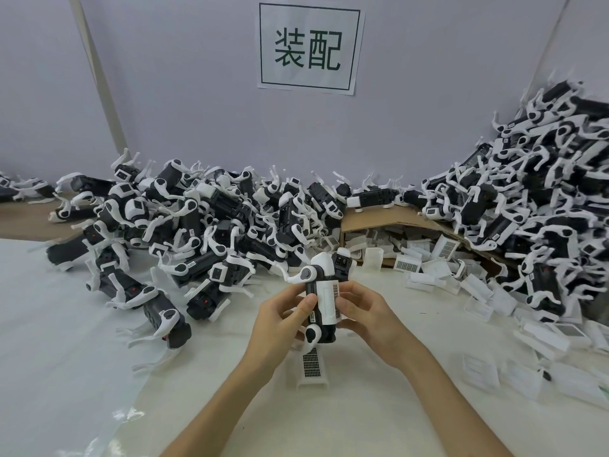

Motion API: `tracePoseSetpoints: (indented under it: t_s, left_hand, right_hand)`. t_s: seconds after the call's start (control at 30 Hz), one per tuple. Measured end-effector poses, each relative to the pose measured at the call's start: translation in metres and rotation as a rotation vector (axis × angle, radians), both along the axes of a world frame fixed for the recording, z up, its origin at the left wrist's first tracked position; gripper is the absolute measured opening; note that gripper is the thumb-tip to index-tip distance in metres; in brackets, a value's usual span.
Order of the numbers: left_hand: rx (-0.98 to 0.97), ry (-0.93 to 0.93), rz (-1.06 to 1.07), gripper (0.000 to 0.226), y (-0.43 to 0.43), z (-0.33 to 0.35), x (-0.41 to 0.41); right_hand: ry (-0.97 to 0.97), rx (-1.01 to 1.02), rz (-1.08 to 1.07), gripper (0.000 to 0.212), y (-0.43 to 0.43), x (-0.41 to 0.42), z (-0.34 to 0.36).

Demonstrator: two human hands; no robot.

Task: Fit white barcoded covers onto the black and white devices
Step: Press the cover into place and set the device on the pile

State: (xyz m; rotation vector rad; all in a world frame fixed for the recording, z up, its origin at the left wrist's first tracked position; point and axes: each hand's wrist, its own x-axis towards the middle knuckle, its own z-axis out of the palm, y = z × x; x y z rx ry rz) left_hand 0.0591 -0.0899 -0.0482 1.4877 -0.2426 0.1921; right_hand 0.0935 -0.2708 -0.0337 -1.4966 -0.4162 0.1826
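Observation:
I hold one black and white device [324, 275] upright over the middle of the table. A white barcoded cover [328, 301] lies against its body. My left hand [280, 319] grips the device from the left, thumb on its side. My right hand [365, 313] grips it from the right with fingers curled against the cover. Another white cover [311, 367], patterned face up, lies on the table just below the device.
A big heap of black and white devices [197, 225] fills the back left, and a taller heap [543, 192] climbs at the right. Loose white covers [494, 291] spill from a cardboard box [379, 222] toward the right edge. White sheeting covers the table [99, 324].

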Motion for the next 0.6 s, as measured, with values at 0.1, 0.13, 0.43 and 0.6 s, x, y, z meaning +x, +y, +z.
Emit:
tracePoseSetpoints:
  t_s: [0.1,0.13,0.43,0.6]
  left_hand:
    - [0.027,-0.039,-0.012,0.026,-0.0012,0.0029,-0.0042]
    - [0.045,-0.049,-0.006,0.028,-0.0015,0.0029,-0.0045]
    - [0.037,-0.011,-0.148,0.034,-0.0039,0.0010,-0.0033]
    - [0.079,-0.032,-0.116,0.030,-0.0024,-0.0026,-0.0003]
  right_hand:
    - [0.038,-0.052,0.081,0.048,0.0019,-0.0029,-0.0008]
    - [0.065,-0.051,0.120,0.045,0.0034,-0.0047,-0.0006]
    - [0.057,-0.055,0.151,0.044,0.0059,-0.0086,0.0022]
    - [-0.003,-0.081,0.097,0.027,0.0084,-0.0083,0.0003]
